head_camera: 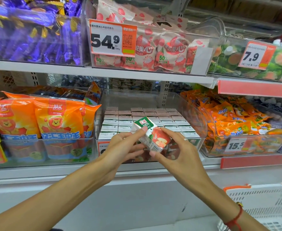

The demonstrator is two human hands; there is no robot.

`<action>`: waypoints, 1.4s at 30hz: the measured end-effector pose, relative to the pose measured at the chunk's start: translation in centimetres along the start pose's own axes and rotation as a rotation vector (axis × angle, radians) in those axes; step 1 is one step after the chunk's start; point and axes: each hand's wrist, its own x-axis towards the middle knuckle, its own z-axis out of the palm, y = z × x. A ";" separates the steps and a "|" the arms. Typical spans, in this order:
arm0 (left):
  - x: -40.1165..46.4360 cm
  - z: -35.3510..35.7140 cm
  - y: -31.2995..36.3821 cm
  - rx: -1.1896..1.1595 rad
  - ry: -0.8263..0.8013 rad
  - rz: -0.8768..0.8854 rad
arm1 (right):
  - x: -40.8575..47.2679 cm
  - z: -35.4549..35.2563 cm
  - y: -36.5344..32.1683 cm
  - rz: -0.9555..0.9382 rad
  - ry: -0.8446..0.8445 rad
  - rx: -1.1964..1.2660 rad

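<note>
The left hand [120,145] is set half open on the juice carton [151,134], with the thumb tip pressed on its upper left edge and the fingers curled loosely beneath. The carton is held in the air in front of the clear bin [193,114] of like cartons, which lies at twelve o'clock from the hands, and it is tilted with its top toward eleven o'clock. The right hand [183,150] is pinched on the carton's right side, forefinger over the upper edge and thumb under the lower corner at six o'clock. The step is judged to be the turning of the carton for a look or for shelving. It is best gripped lightly at the edges, so that the thin walls are not squeezed, and brought upright before being lowered among the rows. Whether a gap lies behind the hands cannot be told. On the orange sausage packs [56,120] at nine o'clock, 双汇 is read above a lion. On the price tag [111,39] at eleven o'clock, 54.9 per 500g is printed. "50%" is shown on the lychee packets [163,54]. On the carton, 汇源 and 100% are read above a pictured apple. Further right, 7.9 is marked on an upper tag [255,55] and 15.5 on a lower tag [235,145].
</note>
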 end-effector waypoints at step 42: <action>-0.9 0.7 -0.9 0.235 -0.098 0.386 | -0.7 0.2 -0.2 -0.079 0.054 0.133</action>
